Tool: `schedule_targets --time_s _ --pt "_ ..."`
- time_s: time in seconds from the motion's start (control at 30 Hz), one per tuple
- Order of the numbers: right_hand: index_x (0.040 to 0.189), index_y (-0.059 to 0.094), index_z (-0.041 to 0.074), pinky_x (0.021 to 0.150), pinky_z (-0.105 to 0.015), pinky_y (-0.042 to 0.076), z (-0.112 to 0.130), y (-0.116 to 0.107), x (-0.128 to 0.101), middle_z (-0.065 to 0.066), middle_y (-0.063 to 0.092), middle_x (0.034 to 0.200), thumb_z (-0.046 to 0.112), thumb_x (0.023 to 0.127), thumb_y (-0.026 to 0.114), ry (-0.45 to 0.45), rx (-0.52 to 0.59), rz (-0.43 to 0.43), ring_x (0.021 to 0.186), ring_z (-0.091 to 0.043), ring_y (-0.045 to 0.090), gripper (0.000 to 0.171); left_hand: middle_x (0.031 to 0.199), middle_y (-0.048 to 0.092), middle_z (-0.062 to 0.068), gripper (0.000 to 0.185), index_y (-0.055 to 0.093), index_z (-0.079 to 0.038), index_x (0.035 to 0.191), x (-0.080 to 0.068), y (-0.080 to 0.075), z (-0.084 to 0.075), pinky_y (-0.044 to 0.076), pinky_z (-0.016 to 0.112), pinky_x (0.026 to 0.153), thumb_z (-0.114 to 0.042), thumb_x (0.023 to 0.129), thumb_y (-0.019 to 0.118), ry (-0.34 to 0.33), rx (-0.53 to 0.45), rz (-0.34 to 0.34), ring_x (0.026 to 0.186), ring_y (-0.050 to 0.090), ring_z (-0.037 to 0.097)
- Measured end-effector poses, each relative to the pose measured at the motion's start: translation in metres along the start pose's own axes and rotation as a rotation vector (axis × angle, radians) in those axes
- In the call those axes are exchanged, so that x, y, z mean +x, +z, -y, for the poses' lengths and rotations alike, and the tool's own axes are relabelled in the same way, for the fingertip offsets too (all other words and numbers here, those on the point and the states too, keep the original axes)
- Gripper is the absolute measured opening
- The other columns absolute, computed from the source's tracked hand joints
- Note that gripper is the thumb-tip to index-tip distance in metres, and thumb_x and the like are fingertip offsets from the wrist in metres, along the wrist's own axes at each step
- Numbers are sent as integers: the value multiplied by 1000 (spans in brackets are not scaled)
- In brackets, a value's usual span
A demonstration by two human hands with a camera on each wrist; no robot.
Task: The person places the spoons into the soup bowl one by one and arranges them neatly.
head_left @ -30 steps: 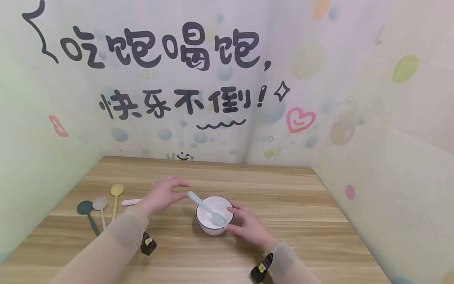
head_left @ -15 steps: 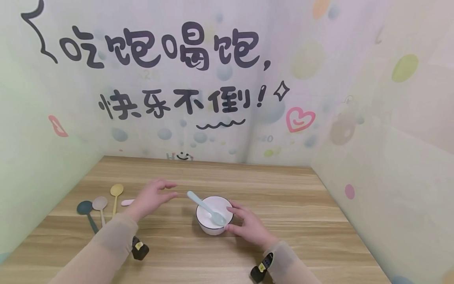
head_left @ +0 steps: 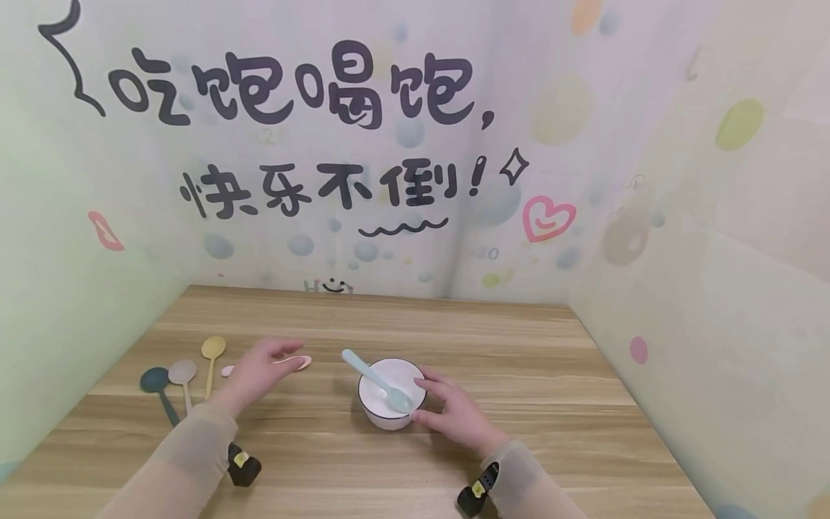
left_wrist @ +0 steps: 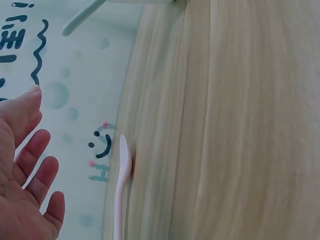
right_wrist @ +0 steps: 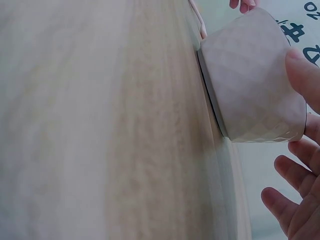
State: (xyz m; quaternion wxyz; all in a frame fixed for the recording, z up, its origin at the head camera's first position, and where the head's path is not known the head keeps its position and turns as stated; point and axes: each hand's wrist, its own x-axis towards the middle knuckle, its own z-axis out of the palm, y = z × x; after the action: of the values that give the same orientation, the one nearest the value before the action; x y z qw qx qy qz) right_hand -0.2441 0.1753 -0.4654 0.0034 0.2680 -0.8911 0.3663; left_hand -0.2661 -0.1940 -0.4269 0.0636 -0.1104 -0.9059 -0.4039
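My right hand (head_left: 457, 414) holds the right side of a white bowl (head_left: 372, 414) with a dark rim, its thumb and fingers at the wall in the right wrist view. A light blue spoon (head_left: 372, 373) leans inside the bowl, its handle sticking out over the left rim. Over a pink spoon (head_left: 305, 362) on the table is my left hand (head_left: 259, 371), hiding the middle of that spoon in the head view. The left wrist view shows the left fingers (left_wrist: 37, 155) loosely bent and apart from the pink spoon (left_wrist: 120, 185), with nothing held.
Left of my left hand lie a yellow spoon (head_left: 212, 349), a beige spoon (head_left: 183, 373) and a dark teal spoon (head_left: 155, 380). The wooden table (head_left: 551, 375) meets a printed wall (head_left: 389, 252) at the back, with side walls left and right.
My left hand has moved left and lower, away from the light blue spoon's handle to above the pink spoon, whose right end now shows. Right hand, bowl and light blue spoon stay put.
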Motion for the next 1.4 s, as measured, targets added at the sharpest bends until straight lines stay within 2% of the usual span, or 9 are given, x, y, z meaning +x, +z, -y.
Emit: schedule_targets --time_s 0.33,0.53,0.8,1.1,1.4 --pt "136 55 8 108 -48 30 -1 1 0 -4 38 151 49 83 71 2 -8 -7 137 -26 35 69 120 61 18 40 61 -4 126 -12 -11 14 47 48 81 -29 94 62 -50 29 -30 106 54 33" --pt "136 54 8 108 -50 30 0 1 -1 -5 37 151 50 83 71 5 -8 -3 137 -28 35 69 120 59 22 43 59 0 126 -17 -14 25 46 50 84 -29 95 62 -103 28 -45 106 54 35" --pt "136 54 7 108 -50 30 0 2 -1 -6 38 151 49 83 71 3 -5 -5 137 -28 35 69 124 56 25 51 54 5 129 -25 -19 34 46 49 84 -35 97 58 -167 -26 -46 107 55 37" --pt "136 54 8 108 -51 30 0 2 -1 -6 38 151 50 83 70 7 -2 -8 137 -28 35 70 126 54 27 51 52 4 132 -24 -22 48 45 48 84 -34 98 55 -228 -36 -55 108 54 38" --pt "136 54 8 108 -50 29 0 1 -1 -4 38 151 50 83 70 10 9 -9 137 -28 34 69 129 51 31 54 50 3 134 -21 -26 55 45 52 83 -36 98 53 -267 20 -25 110 53 42"
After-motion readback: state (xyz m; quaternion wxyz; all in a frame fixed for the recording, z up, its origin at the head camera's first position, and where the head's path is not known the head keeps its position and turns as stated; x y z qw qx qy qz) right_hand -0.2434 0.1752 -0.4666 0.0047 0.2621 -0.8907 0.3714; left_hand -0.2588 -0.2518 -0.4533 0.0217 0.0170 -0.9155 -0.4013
